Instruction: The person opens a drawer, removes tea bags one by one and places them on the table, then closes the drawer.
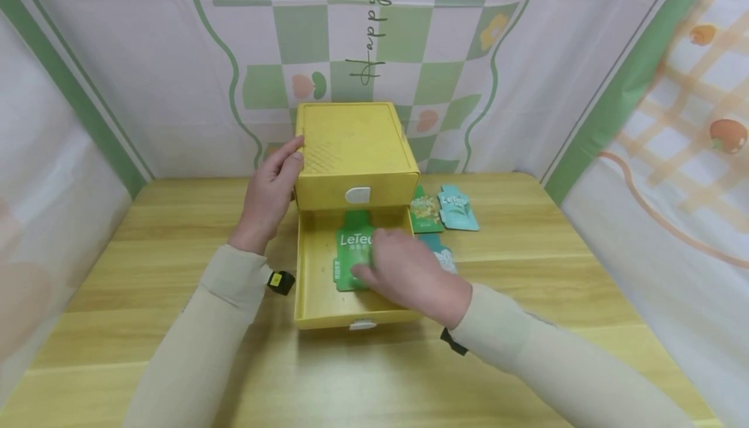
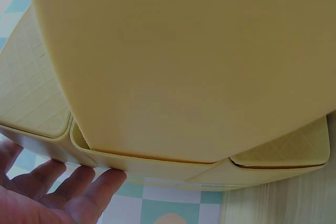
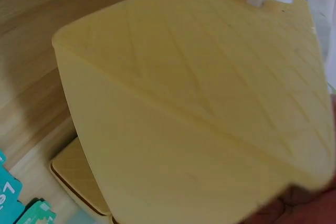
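A yellow two-drawer box (image 1: pixel 351 138) stands on the table with its lower drawer (image 1: pixel 316 278) pulled out. My left hand (image 1: pixel 270 187) rests against the box's left side, fingers extended and fingertips at its edge in the left wrist view. My right hand (image 1: pixel 409 272) is over the open drawer, thumb and fingers at the right side of a green LeTea packet (image 1: pixel 349 255), pinching it there. Part of that packet is hidden behind the hand. In the right wrist view the drawer's side (image 3: pixel 157 145) covers most of the hand.
Right of the box lie a green packet with a brownish picture (image 1: pixel 427 213), a light teal packet (image 1: pixel 459 210) and a blue packet (image 1: pixel 441 255) partly behind my right hand. White tabs (image 1: pixel 358 195) mark the drawer fronts. A patterned curtain (image 1: pixel 374 38) hangs behind the table.
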`<move>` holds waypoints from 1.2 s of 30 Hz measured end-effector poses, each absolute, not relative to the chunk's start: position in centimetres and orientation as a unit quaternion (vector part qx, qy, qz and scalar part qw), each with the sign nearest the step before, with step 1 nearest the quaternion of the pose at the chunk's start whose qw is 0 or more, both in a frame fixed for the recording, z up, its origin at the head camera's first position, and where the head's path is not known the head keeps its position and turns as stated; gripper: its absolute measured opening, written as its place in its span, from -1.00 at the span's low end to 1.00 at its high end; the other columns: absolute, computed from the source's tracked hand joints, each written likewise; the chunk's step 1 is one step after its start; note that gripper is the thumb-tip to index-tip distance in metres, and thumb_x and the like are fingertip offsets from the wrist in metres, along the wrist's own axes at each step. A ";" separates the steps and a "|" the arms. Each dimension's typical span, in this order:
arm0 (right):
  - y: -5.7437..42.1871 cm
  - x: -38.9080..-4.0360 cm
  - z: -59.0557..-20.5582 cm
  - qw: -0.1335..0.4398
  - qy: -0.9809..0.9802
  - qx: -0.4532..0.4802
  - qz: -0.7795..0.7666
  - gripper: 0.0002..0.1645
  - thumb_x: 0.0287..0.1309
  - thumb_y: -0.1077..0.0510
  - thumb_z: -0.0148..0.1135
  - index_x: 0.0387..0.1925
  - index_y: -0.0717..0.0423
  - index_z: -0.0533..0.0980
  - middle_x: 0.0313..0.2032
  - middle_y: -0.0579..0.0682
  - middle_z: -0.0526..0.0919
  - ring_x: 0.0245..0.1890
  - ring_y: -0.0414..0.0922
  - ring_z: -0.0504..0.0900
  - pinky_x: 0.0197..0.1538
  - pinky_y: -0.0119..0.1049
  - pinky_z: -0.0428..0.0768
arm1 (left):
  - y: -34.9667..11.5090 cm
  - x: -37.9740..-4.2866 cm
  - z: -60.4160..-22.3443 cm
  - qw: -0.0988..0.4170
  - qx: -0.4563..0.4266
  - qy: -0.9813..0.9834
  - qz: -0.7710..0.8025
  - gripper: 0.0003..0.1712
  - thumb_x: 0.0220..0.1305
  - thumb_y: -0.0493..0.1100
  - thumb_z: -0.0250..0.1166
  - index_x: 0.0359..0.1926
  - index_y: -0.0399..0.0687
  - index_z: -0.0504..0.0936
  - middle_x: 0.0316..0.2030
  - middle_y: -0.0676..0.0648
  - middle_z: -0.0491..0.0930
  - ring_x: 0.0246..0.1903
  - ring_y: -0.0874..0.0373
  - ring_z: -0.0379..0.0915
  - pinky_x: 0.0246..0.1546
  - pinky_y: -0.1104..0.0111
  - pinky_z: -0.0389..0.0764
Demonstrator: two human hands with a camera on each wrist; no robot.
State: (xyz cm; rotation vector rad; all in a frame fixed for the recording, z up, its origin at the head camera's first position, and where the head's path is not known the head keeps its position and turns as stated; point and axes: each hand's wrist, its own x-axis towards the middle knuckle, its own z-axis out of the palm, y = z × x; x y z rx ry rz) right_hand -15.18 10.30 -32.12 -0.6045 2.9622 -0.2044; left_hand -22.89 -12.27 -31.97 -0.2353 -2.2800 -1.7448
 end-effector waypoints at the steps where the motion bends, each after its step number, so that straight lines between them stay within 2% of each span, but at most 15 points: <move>1: 10.2 -15.3 -32.3 0.062 0.976 -0.196 -0.067 -0.34 0.20 -0.35 0.14 -0.22 0.23 0.45 -0.47 0.00 0.50 -0.50 -0.10 0.46 -0.46 -0.19 0.50 | -12.3 -22.9 -32.0 0.130 -0.080 -0.785 -0.601 -0.36 0.38 0.38 -0.07 0.40 0.38 0.36 -0.31 -0.10 0.36 -0.64 0.12 0.14 -0.62 0.34 0.31; 5: 9.7 -15.6 -33.0 0.071 0.977 -0.194 -0.048 -0.36 0.21 -0.36 0.11 -0.30 0.18 0.44 -0.51 -0.02 0.48 -0.55 -0.11 0.46 -0.52 -0.20 0.48 | -12.3 -22.8 -31.9 0.129 -0.080 -0.785 -0.601 -0.35 0.37 0.39 -0.07 0.40 0.39 0.36 -0.32 -0.10 0.36 -0.65 0.12 0.14 -0.62 0.34 0.31; 11: 9.2 -15.9 -33.6 0.048 0.977 -0.207 -0.001 -0.30 0.23 -0.35 0.09 -0.23 0.28 0.46 -0.51 0.03 0.45 -0.56 -0.10 0.43 -0.57 -0.20 0.49 | -12.4 -23.0 -32.0 0.124 -0.079 -0.785 -0.602 -0.36 0.38 0.38 -0.08 0.40 0.40 0.36 -0.30 -0.09 0.36 -0.65 0.12 0.13 -0.62 0.34 0.31; 17: 9.2 -15.9 -33.9 0.031 0.977 -0.210 0.010 -0.35 0.23 -0.32 0.10 -0.23 0.25 0.43 -0.50 0.02 0.43 -0.57 -0.11 0.42 -0.58 -0.22 0.47 | -12.4 -22.9 -31.8 0.114 -0.078 -0.783 -0.607 -0.39 0.44 0.27 -0.06 0.43 0.31 0.33 -0.35 -0.10 0.33 -0.66 0.14 0.11 -0.63 0.36 0.28; 21: 9.2 -16.0 -34.0 0.026 0.977 -0.212 0.012 -0.33 0.22 -0.32 0.10 -0.18 0.26 0.43 -0.48 0.03 0.44 -0.55 -0.11 0.42 -0.57 -0.23 0.48 | -12.3 -22.7 -31.5 0.114 -0.077 -0.785 -0.605 -0.41 0.47 0.20 -0.07 0.43 0.25 0.33 -0.25 -0.07 0.40 -0.65 0.15 0.12 -0.61 0.36 0.29; 28: 9.1 -16.1 -34.2 0.025 0.977 -0.212 0.010 -0.22 0.19 -0.36 0.12 -0.06 0.32 0.44 -0.44 0.07 0.49 -0.52 -0.10 0.45 -0.56 -0.24 0.49 | -12.4 -22.9 -31.9 0.131 -0.080 -0.789 -0.595 -0.39 0.40 0.36 -0.09 0.39 0.41 0.37 0.02 0.08 0.49 -0.60 0.11 0.19 -0.55 0.31 0.37; 31: 9.0 -16.0 -34.4 0.032 0.977 -0.212 0.001 -0.15 0.17 -0.38 0.13 0.02 0.36 0.42 -0.39 0.09 0.51 -0.48 -0.10 0.45 -0.53 -0.25 0.51 | -12.5 -23.0 -32.0 0.132 -0.077 -0.790 -0.594 -0.39 0.39 0.36 -0.08 0.38 0.42 0.37 0.12 0.14 0.47 -0.57 0.08 0.22 -0.52 0.28 0.39; 36: 8.9 -16.0 -34.5 0.030 0.976 -0.214 -0.015 -0.14 0.14 -0.37 0.18 0.02 0.36 0.41 -0.40 0.07 0.48 -0.50 -0.11 0.44 -0.53 -0.26 0.50 | -12.4 -23.0 -32.0 0.128 -0.076 -0.787 -0.599 -0.40 0.38 0.37 -0.06 0.37 0.44 0.38 0.12 0.12 0.47 -0.54 0.09 0.23 -0.49 0.30 0.40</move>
